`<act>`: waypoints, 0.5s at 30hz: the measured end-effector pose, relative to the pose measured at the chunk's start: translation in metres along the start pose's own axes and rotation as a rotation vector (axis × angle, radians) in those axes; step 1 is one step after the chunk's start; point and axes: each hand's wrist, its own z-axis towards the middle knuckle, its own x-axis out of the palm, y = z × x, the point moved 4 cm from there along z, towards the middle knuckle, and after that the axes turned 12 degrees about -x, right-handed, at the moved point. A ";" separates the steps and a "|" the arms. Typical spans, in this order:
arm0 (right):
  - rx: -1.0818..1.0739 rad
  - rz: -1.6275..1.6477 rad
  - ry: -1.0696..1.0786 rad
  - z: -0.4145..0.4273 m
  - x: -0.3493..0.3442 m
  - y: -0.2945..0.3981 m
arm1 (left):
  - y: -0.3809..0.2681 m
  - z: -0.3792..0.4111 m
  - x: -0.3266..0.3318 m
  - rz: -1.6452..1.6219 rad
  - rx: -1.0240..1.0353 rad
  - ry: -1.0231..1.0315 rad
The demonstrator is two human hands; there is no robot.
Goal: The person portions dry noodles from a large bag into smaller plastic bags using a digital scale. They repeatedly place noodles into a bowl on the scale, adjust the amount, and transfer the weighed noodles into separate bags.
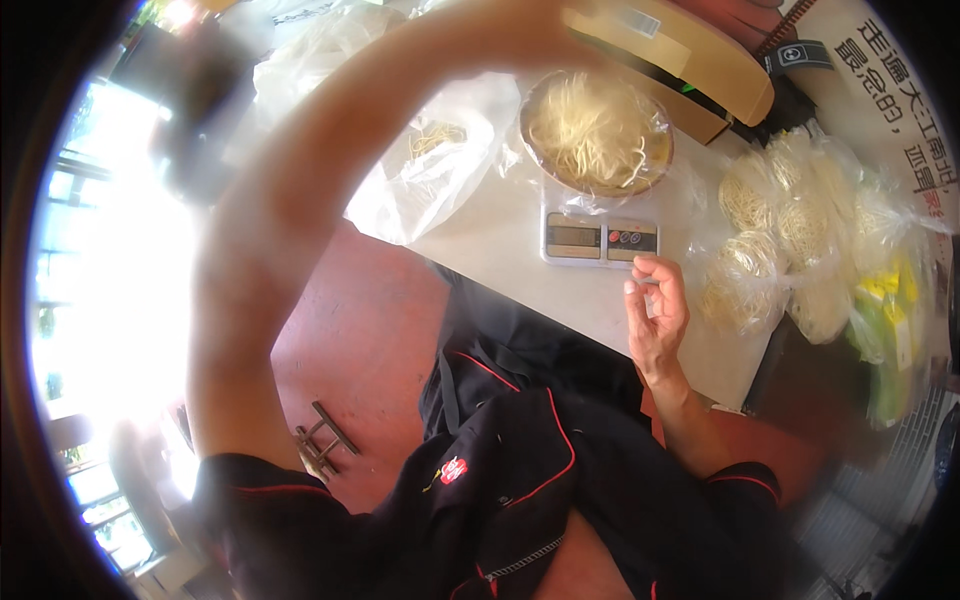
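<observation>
My left arm sweeps up across the left side of the view to my left hand (559, 41), blurred at the top above the bowl's far edge; its fingers cannot be made out. Below it, a round bowl (531, 142) lined with clear plastic holds a heap of pale noodles (592, 127). The bowl rests on a white digital kitchen scale (574, 261) with a small display and buttons. Near the scale's front right corner, my right hand (660, 319) is raised with bent fingers, thumb and forefinger apart, nothing visible between them.
A plastic bag (420, 195) with some noodles (436, 140) lies left of the bowl. Bagged noodle nests (780, 214) sit on the table's (487, 259) right side, near a green-and-yellow package (889, 315). A cardboard box (675, 52) stands behind. A wooden stool (326, 439) is on the red floor.
</observation>
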 end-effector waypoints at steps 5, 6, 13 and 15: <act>0.012 -0.024 -0.006 -0.002 0.000 -0.004 | 0.056 -0.025 -0.049 0.254 -0.274 0.205; 0.004 -0.024 -0.001 -0.001 0.000 -0.003 | 0.070 -0.036 -0.053 0.412 -0.256 0.308; -0.228 -0.238 0.184 0.007 0.030 0.031 | 0.180 -0.085 0.024 0.409 -0.239 0.045; -0.261 -0.210 0.240 0.006 0.049 0.040 | 0.205 -0.072 0.060 0.460 -0.431 0.259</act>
